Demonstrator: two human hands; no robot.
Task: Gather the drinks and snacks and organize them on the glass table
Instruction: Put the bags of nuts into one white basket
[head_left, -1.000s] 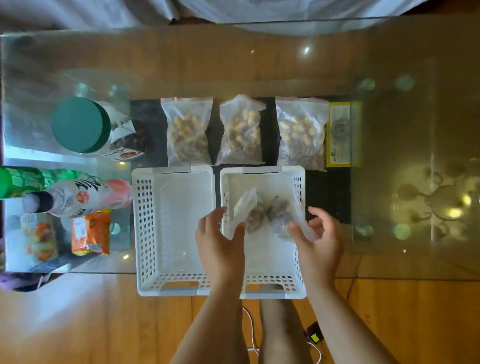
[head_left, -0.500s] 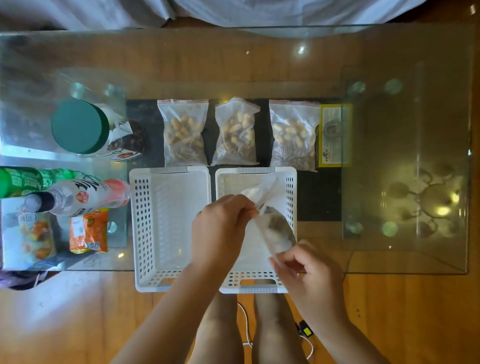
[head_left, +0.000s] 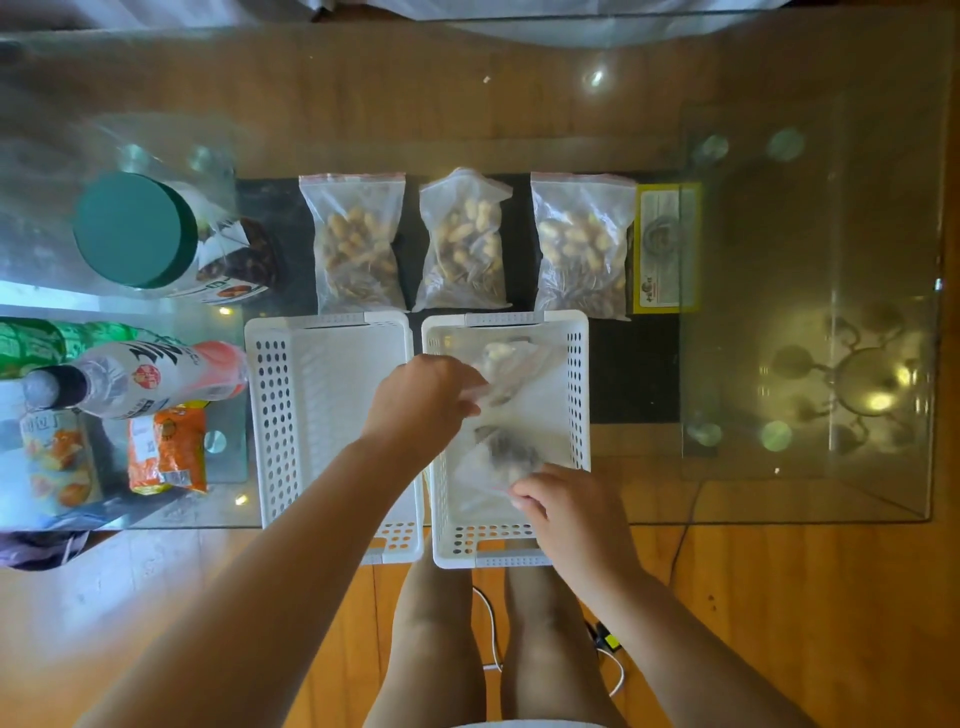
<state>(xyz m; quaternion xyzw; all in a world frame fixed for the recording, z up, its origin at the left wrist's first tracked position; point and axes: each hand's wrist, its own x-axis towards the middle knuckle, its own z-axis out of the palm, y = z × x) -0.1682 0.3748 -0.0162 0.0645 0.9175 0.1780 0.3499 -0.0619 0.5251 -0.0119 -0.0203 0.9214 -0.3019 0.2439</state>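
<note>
While the left hand pinches the far end of a clear snack bag, the right hand pinches its near end above the right white basket. Three filled nut bags lie in a row on the glass desk just beyond.

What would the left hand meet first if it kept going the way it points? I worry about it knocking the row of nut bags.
Probably the far wall of the right basket; the left hand points up-right, holding a clear bag. Depth is unclear.
</note>
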